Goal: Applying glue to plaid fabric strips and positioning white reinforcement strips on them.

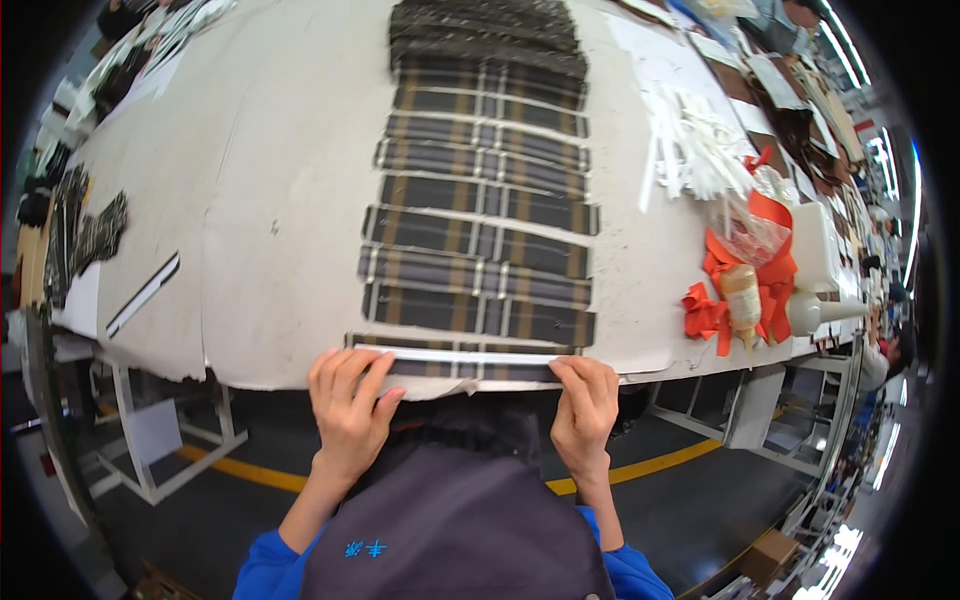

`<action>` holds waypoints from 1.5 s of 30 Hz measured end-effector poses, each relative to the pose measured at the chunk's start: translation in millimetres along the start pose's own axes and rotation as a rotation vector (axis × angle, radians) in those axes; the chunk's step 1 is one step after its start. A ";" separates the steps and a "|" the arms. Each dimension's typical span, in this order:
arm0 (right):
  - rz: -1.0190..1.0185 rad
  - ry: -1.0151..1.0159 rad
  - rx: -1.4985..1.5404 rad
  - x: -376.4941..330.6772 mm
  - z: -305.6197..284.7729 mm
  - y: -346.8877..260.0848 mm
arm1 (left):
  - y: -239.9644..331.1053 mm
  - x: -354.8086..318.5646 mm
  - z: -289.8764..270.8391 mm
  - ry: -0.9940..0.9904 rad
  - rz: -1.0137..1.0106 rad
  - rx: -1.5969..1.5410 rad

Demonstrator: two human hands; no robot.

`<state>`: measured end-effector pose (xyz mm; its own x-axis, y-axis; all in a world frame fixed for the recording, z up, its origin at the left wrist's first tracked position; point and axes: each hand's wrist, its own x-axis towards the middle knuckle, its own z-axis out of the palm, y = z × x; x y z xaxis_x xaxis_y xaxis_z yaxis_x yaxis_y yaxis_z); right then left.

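Observation:
A narrow white strip (470, 357) lies lengthwise across the nearest dark plaid fabric piece (430, 369), close to the table's front edge. At its left end, my left hand (350, 395) holds the strip down under bent fingers, with the thumb apart below. My right hand (584, 405) pinches the right end between thumb and forefinger. Beyond them, several plaid fabric pieces (420, 232) overlap in a column running away from me. A thicker pile of dark fabric (487, 35) sits at the far end of this column.
Right of the column lie loose white strips (690, 145), orange-red cloth (775, 255), an amber bottle (741, 298) and a white nozzle bottle (815, 312). On the left are a black-and-white strip (143, 294) and dark fabric scraps (100, 230). The pale table covering (290, 330) has a ragged front edge.

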<state>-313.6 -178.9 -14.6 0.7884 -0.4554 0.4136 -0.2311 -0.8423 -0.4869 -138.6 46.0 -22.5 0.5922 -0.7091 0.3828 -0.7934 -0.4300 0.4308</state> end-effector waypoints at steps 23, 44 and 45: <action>0.550 -0.220 -0.410 296.0 7.4 253.5 | -1.9 9.7 -12.0 0.208 -0.120 -0.085; 0.164 -0.396 0.948 168.3 -121.9 6.8 | 110.6 166.9 -25.3 -0.423 -0.287 -1.190; 0.149 -0.429 0.872 160.3 -113.8 -6.4 | 114.6 169.7 -18.9 -0.373 -0.338 -1.338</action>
<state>-250.6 -279.3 142.3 0.9653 -0.2511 0.0716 0.0211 -0.1983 -0.9799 -126.4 -113.0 107.2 0.4852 -0.8737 -0.0348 0.2274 0.0877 0.9698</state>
